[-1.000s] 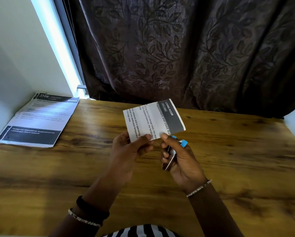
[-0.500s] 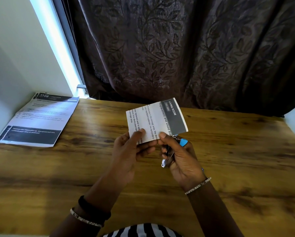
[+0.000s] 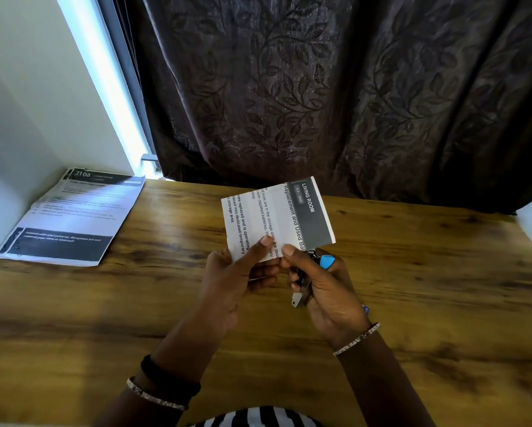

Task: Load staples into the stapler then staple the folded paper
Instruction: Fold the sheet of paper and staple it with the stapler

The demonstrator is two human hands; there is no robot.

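Left hand pinches the near edge of the folded paper, held up over the middle of the table; right hand is curled around the stapler, forefinger also touching the paper's near edge. Stapler mouth isn't visibly on the paper yet. Risk: with the right hand splitting grip between tool and sheet, folds may shift and the staple miss a layer.
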